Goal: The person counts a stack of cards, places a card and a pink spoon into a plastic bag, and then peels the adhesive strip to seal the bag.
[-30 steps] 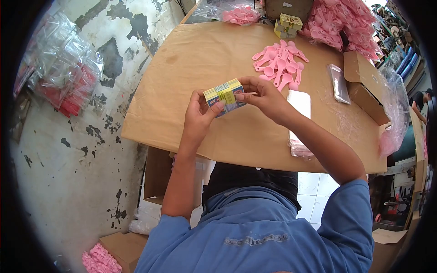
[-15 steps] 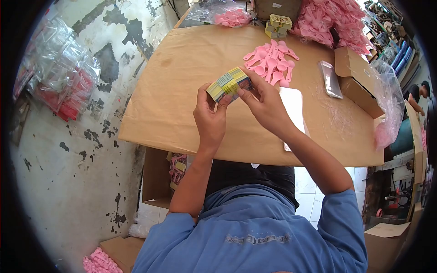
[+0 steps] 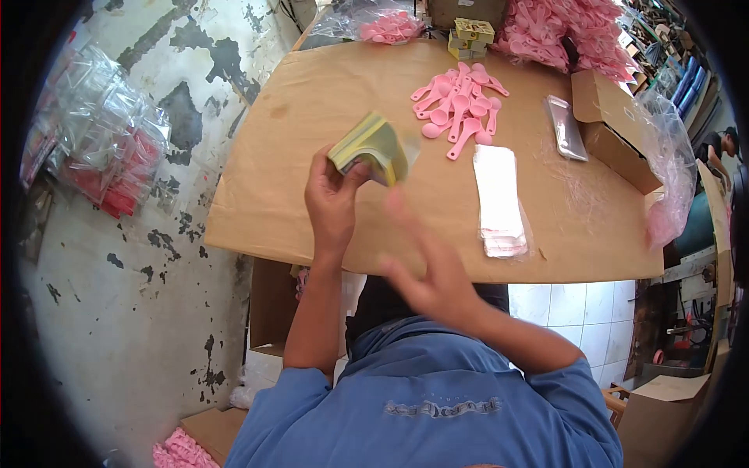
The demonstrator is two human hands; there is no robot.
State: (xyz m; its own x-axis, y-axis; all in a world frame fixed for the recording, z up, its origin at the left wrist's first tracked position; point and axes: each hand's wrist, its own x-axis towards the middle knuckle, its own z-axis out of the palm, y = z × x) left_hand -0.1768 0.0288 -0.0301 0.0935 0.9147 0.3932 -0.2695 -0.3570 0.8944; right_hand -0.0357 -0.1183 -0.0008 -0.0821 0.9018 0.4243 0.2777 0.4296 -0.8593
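Observation:
My left hand [image 3: 332, 196] is closed around a stack of yellow printed cards [image 3: 367, 147], held above the left part of the table. The stack looks bent and its far end is smeared by motion. My right hand [image 3: 437, 285] is off the stack, near the table's front edge, blurred, with fingers apart and nothing seen in them. Beyond the hands lies a loose pile of pink plastic spoons [image 3: 460, 105]. To the right of the stack, a pile of clear plastic sleeves [image 3: 498, 203] with white showing lies flat.
A brown-paper-covered table [image 3: 273, 156] holds an open cardboard box [image 3: 612, 129], a clear pack [image 3: 566, 129], small yellow card stacks [image 3: 470, 35] and bagged pink spoons [image 3: 538, 35]. Plastic bags [image 3: 101, 125] hang on the left wall. Another person [image 3: 718, 152] is at far right.
My right hand has let go of the card stack and swung down toward my body. My left hand has shifted slightly left and down with the stack, which now looks bent.

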